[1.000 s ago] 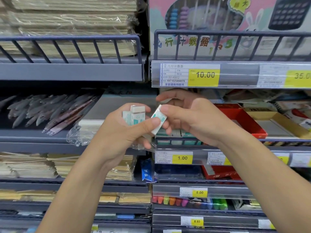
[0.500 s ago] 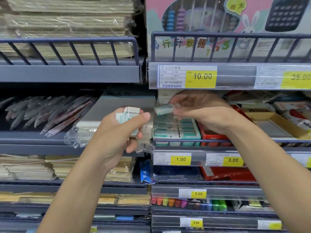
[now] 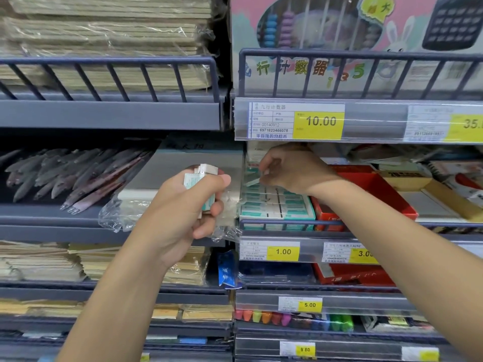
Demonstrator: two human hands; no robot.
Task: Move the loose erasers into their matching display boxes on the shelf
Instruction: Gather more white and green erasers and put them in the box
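We see the green-and-white eraser display box (image 3: 277,205) right of frame centre, directly beneath our right hand (image 3: 290,169), whose fingertips pinch one eraser (image 3: 253,182) lying slantwise over the back rows. Left of centre, our left hand (image 3: 188,205) grips the remaining loose erasers (image 3: 202,175), farther from the box.

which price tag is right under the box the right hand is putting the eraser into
The yellow 1.00 tag, directly below the teal eraser box; the 3.00 tag sits under the red box.
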